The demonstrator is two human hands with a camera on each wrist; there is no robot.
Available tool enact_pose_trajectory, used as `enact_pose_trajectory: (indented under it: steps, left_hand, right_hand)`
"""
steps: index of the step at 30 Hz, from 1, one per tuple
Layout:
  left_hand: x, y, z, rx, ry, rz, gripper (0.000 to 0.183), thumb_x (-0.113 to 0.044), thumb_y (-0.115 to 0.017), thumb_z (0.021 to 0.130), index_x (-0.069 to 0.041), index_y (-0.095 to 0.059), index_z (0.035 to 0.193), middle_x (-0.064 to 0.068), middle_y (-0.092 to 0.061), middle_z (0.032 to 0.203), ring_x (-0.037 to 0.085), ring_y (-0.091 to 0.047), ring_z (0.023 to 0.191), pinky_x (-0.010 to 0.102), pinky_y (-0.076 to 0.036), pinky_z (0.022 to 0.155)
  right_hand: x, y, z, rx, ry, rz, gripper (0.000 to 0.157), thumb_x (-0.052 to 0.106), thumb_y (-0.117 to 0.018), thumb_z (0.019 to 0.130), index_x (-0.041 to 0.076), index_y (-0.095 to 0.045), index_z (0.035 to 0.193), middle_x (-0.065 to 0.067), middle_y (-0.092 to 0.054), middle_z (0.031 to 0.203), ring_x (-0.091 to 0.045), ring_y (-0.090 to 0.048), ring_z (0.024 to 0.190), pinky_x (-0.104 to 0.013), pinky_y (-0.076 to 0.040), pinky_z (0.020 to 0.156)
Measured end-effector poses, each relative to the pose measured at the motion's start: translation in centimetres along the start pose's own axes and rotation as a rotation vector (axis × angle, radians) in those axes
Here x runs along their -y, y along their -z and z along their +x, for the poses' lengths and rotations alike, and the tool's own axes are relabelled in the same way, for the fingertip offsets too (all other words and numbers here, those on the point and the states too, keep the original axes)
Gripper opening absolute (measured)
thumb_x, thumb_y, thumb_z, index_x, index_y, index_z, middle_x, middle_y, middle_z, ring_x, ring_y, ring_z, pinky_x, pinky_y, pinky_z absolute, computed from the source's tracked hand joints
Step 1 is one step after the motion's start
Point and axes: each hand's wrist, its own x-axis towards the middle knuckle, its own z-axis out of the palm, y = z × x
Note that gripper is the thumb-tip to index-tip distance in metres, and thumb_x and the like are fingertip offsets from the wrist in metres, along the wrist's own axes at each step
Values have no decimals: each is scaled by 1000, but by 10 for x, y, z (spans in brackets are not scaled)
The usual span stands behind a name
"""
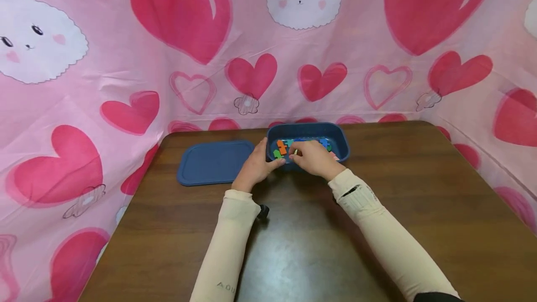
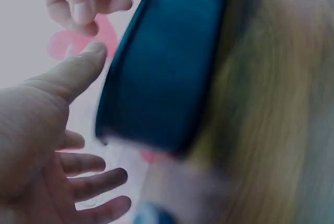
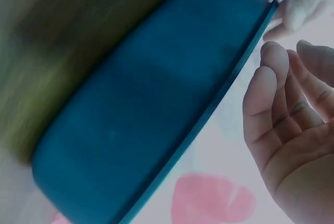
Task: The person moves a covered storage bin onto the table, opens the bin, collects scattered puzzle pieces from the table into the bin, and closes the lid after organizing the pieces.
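Observation:
A dark blue plastic box (image 1: 308, 129) stands at the back of the table with small colourful pieces inside, among them an orange piece (image 1: 281, 147) and a green piece (image 1: 277, 154). My left hand (image 1: 257, 166) is at the box's left end, thumb toward the near rim; the left wrist view shows its fingers spread with nothing between them. Over the box, my right hand (image 1: 313, 156) has its fingers loosely bent. In the right wrist view, its fingers (image 3: 260, 98) and thumb are slightly apart, with no piece visible there. A pale yellow-green bit (image 1: 295, 152) shows near its fingertips.
A flat blue lid (image 1: 216, 162) lies on the brown wooden table (image 1: 302, 246), left of the box. Directly behind the table hangs a pink cloth (image 1: 285, 78) with hearts and white faces, which also runs along both sides.

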Motion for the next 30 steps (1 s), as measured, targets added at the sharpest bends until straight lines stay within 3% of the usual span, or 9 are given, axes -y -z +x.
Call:
enact_pose_trajectory:
  steps: [4,8,12,14,17,20,22,25,30]
  left_hand:
    - [14,18,-11,-24,-23,64,83,-51,-66,96,-9,-31,160,13,-35,160,33,-33,145,54,-29,114]
    - [39,38,-22,-13,-59,188,68,-47,-63,99,-8,-46,152,15,-46,152,35,-40,140,54,-33,112]
    - [70,57,-36,17,-91,332,62,-44,-64,99,-6,-53,147,16,-49,150,36,-42,139,57,-33,111]
    - [83,67,-43,32,-87,393,64,-45,-65,98,-5,-53,147,19,-46,151,39,-40,140,61,-30,111]
    - [102,83,-54,39,-53,465,75,-49,-68,95,-2,-47,150,25,-34,157,47,-34,141,67,-25,110]
    - [119,96,-63,32,37,504,92,-55,-68,92,0,-32,156,32,-18,161,54,-24,143,71,-20,110]
    - [128,104,-67,31,114,515,104,-60,-67,90,3,-20,159,37,-8,160,57,-17,143,74,-17,109]
    - [140,113,-70,56,220,485,114,-62,-66,90,5,-6,159,42,-1,157,59,-8,143,76,-14,107]
    - [150,119,-68,112,273,377,120,-65,-65,89,5,4,158,46,-1,155,60,-2,143,77,-11,106]
  right_hand:
    - [12,-16,-4,40,37,18,12,18,-70,97,7,-75,102,2,-66,79,-16,-58,71,-35,-52,69]
    - [25,-36,2,128,66,36,12,17,-70,97,8,-75,102,4,-67,84,-15,-58,75,-33,-53,74]
    - [38,-56,11,238,61,33,12,17,-70,97,9,-75,105,5,-67,87,-14,-60,78,-33,-52,77]
    - [45,-65,17,294,48,21,19,19,-70,97,9,-74,113,2,-70,96,-17,-63,88,-36,-52,83]
    - [56,-77,24,382,-2,-13,44,26,-71,96,9,-63,136,-8,-66,127,-26,-58,120,-42,-47,100]
    - [64,-90,32,441,-91,-35,71,36,-71,95,13,-42,155,-21,-40,155,-38,-39,141,-48,-36,111]
    - [67,-96,38,447,-146,-39,80,39,-71,95,16,-32,160,-29,-24,160,-44,-35,142,-50,-35,112]
    - [71,-104,47,443,-186,-57,84,41,-71,94,19,-26,162,-37,-13,159,-47,-40,137,-49,-38,109]
    - [77,-107,60,468,-207,-62,84,39,-71,94,22,-24,163,-37,-9,159,-47,-40,138,-50,-39,109]
